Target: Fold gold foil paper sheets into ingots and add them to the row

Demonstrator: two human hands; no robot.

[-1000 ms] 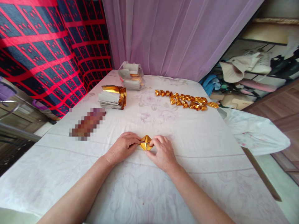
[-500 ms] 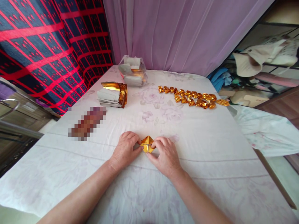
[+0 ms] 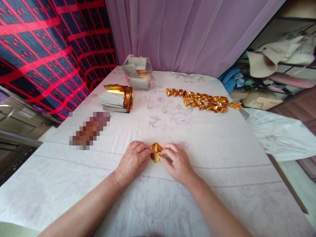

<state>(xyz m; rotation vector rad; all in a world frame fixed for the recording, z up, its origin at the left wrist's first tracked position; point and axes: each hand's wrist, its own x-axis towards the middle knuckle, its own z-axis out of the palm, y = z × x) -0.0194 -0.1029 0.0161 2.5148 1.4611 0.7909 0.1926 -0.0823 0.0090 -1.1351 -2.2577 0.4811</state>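
Observation:
Between my hands is a small folded piece of gold foil paper [image 3: 156,147], with a grey inner side showing in its middle. My left hand [image 3: 134,157] grips its left corner, the fingertips at its edge and the thumb mostly hidden. On the opposite corner, my right hand [image 3: 178,163] pinches the foil with its fingers and thumb. Farther off at the right lie rows of finished-looking gold folded ingots [image 3: 204,98]. A stack of gold foil sheets with pale backs [image 3: 115,100] stands beyond my left hand.
Behind the stack sits a clear plastic bag [image 3: 139,74] holding more sheets. A pixelated reddish object [image 3: 90,130] lies at the left. All rest on a flowered white cloth [image 3: 212,144]. Shelves with a pale cap [image 3: 264,61] stand at the far right, purple curtain [image 3: 187,36] behind.
The folded foil has opened in its middle, showing grey inside where gold covered it before. My left fingers have shifted further onto its edge. The view has tilted slightly.

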